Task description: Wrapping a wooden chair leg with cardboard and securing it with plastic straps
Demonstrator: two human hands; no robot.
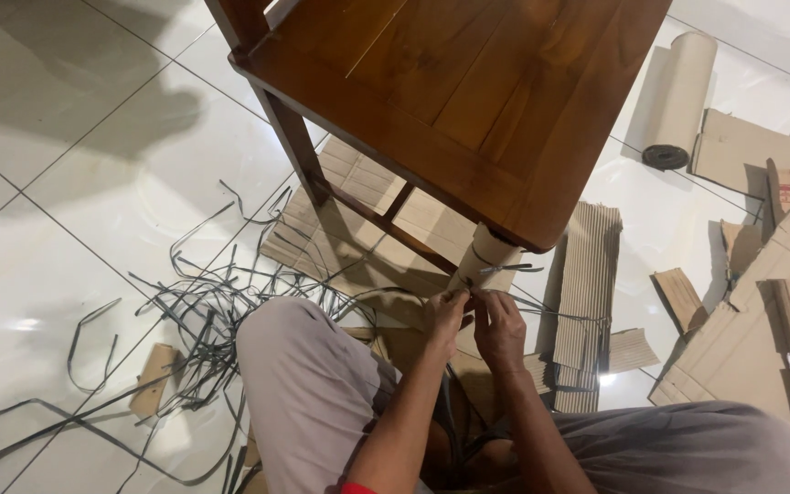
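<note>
Head camera looks steeply down, close above the floor (93,183).

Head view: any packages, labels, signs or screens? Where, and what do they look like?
No screens or signs.
Flattened brown cardboard box pieces: floor at right, torn flaps.
Printed label patch on a cardboard piece: far right, small, whitish with reddish marks.
Roll of brown corrugated paper: upper right, lying on the white tiles.
Brown cardboard wrap on the wooden chair leg: just above the left hand and right hand, tied with dark strapping.

Glossy white tiled floor (93,183) with dark grout lines, soft shadows, scattered cardboard scraps (761,320)
</note>
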